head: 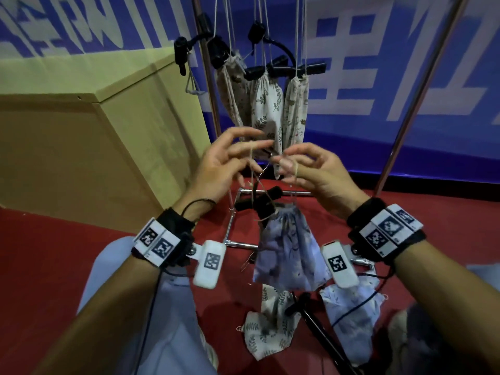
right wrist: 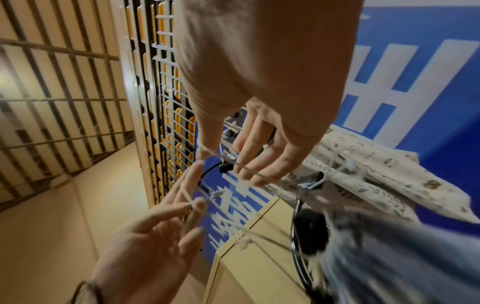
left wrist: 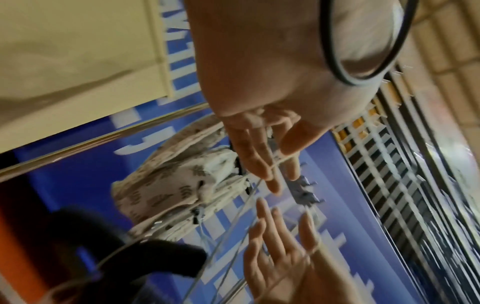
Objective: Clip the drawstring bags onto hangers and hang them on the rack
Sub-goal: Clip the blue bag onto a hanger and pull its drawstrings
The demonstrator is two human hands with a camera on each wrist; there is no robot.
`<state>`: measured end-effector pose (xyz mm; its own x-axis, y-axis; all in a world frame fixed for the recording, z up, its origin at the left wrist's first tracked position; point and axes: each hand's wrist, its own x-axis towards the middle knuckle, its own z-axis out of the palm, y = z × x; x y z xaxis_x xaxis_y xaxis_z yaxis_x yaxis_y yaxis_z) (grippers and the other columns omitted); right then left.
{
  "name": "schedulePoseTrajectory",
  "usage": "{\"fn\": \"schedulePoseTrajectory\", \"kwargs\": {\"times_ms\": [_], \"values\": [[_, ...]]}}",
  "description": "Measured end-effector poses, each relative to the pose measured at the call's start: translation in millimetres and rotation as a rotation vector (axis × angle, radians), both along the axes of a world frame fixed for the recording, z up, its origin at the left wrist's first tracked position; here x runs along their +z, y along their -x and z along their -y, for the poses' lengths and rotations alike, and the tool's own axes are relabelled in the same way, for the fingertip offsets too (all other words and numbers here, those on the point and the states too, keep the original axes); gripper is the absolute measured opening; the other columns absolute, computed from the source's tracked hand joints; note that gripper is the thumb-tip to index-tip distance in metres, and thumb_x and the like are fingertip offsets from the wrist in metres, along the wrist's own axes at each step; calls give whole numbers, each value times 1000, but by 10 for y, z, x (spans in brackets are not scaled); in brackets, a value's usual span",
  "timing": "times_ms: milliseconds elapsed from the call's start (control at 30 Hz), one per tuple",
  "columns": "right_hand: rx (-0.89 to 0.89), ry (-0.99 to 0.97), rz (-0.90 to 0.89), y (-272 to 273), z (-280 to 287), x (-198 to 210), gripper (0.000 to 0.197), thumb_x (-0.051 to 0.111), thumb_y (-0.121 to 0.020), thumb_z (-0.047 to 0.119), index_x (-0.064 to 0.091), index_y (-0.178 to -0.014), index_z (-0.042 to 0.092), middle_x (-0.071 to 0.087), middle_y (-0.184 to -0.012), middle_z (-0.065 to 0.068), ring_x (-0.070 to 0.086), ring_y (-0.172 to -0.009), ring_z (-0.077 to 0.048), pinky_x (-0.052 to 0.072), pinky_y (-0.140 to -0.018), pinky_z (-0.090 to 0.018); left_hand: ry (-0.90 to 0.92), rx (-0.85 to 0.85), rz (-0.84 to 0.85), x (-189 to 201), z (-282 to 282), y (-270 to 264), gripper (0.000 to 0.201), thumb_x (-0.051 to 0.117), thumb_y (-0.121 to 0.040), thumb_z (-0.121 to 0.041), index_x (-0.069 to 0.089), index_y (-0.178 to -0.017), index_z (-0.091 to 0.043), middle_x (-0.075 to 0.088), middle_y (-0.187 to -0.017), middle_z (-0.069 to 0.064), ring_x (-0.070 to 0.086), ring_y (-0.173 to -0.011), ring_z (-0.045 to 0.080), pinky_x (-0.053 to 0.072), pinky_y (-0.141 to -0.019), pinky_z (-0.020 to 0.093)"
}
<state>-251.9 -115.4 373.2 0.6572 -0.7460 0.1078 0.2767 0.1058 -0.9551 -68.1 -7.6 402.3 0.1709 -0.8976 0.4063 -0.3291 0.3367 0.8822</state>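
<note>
To my far left stands a tall tan cardboard box (head: 81, 147), well apart from my hands. My left hand (head: 216, 169) is raised in front of me with its fingers (head: 244, 133) spread wide and nearly straight; the thin beige drawstring (head: 252, 158) of the bag runs across them, looped over the forefinger rather than squeezed. Below and between my hands hangs the pale blue fabric drawstring bag with a faint leaf print (head: 286, 250), its gathered top caught in the clip of a black plastic hanger (head: 259, 203), all of it dangling from the cord. My right hand (head: 316, 174) faces the left one, fingers loosely parted and only gently bent, the same cord wrapped round the little finger; fingertips of both hands nearly meet. Behind them three cream printed bags (head: 266, 109) already hang from black hangers on the metal rack (head: 208, 85). On the red floor (head: 54, 266) near my knees lie a cream leaf-print bag (head: 270, 328) and another pale blue bag (head: 351, 309), beside a spare black hanger (head: 319, 328).
</note>
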Motion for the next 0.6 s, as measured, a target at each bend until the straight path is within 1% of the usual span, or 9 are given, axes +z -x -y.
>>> {"fn": "schedulePoseTrajectory", "kwargs": {"times_ms": [100,167,233,267,300,367,400,500,600], "values": [[91,-37,-16,-82,-97,6,36,79,-77,12,59,-107,11,68,-112,-24,70,-96,-27,59,-85,-36,80,54,275,-50,55,168,52,42,-89,17,56,-132,-10,70,-126,-4,68,-112,11,55,-82,25],[114,-103,28,-110,-127,8,33,73,-85,3,55,-112,9,67,-109,-23,72,-88,-26,62,-79,-36,113,81,353,-64,86,204,54,46,-88,14,58,-133,-13,69,-127,-6,64,-119,5,56,-92,28],[130,-169,55,-126,-137,-7,29,67,-91,1,53,-114,10,69,-107,-20,73,-77,-23,62,-73,-35,106,115,357,-83,134,187,51,54,-88,8,59,-133,-16,70,-125,-10,72,-87,5,54,-71,16],[130,-189,52,-133,-144,-14,26,66,-93,2,53,-114,10,72,-105,-17,73,-73,-21,62,-70,-33,98,124,356,-99,153,178,50,59,-89,4,59,-133,-19,70,-124,-13,64,-65,7,48,-62,14],[125,-190,40,-139,-149,-22,24,64,-94,4,53,-114,11,73,-101,-12,72,-70,-19,61,-68,-31,92,120,356,-114,168,169,49,62,-90,1,59,-133,-22,70,-123,-15,55,-54,16,45,-58,18],[115,-156,30,-146,-154,-42,23,62,-97,7,53,-117,9,72,-94,-7,69,-69,-17,58,-64,-28,72,68,349,-140,173,155,49,59,-93,0,58,-134,-28,71,-120,-18,53,-58,40,51,-57,32],[111,-129,26,-144,-154,-52,23,61,-97,8,54,-119,8,71,-95,-9,68,-70,-17,57,-62,-28,67,43,350,-152,170,149,51,58,-93,0,58,-135,-29,71,-119,-18,54,-60,43,53,-58,36],[95,-96,-1,-112,-165,-99,23,59,-99,10,57,-121,4,70,-97,-10,70,-80,-18,56,-65,-28,71,84,408,-173,142,155,48,67,-91,-7,59,-133,-29,73,-112,-22,39,-45,25,40,-48,27],[97,-145,-30,-95,-164,-156,23,58,-101,12,56,-121,2,68,-90,-6,64,-81,-19,50,-66,-25,85,142,418,-193,103,163,44,74,-89,-19,61,-130,-28,74,-107,-22,34,-41,9,35,-46,21]]}}
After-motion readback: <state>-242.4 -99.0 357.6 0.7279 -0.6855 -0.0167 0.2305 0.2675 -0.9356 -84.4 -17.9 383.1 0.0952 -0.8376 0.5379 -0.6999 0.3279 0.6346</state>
